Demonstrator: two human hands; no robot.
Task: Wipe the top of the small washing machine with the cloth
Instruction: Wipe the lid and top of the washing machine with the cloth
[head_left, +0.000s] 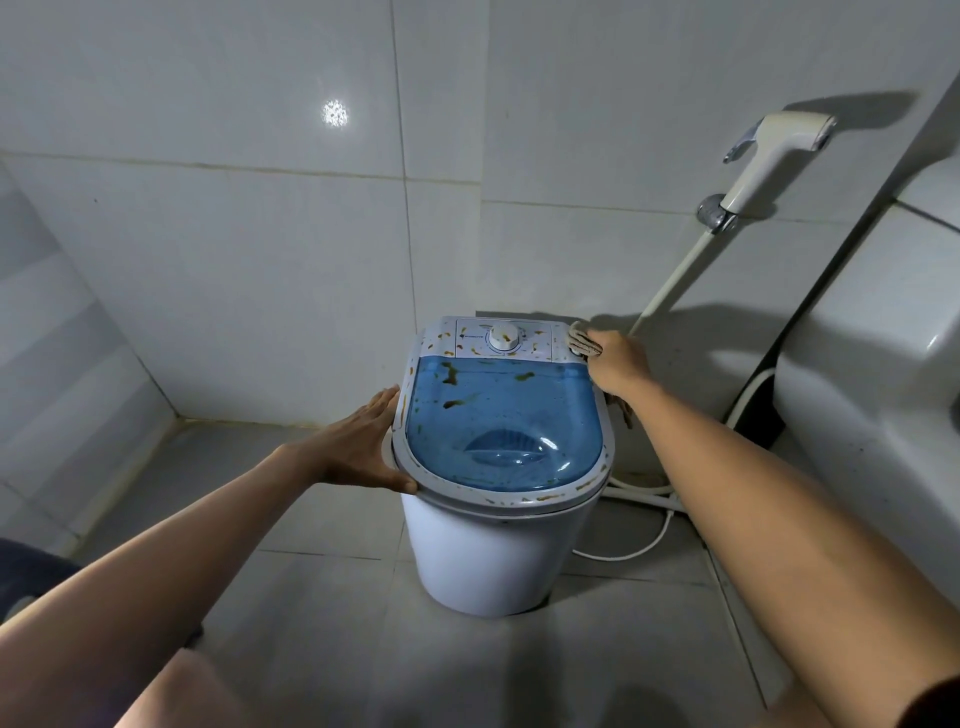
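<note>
A small white washing machine (493, 556) stands on the tiled floor near the corner. Its top has a clear blue lid (498, 421) and a white control panel with a dial (503, 336). Orange-brown smears dot the lid, panel and rim. My right hand (618, 364) holds a beige cloth (582, 340) against the back right corner of the top. My left hand (363, 447) rests with straight fingers against the machine's left rim, thumb under the front edge.
Tiled walls close in behind and to the left. A white bidet sprayer (774, 150) hangs on the wall at the right, its hose (670, 280) running down behind the machine. A white toilet (878, 364) stands at the right. A cord (644, 545) lies on the floor.
</note>
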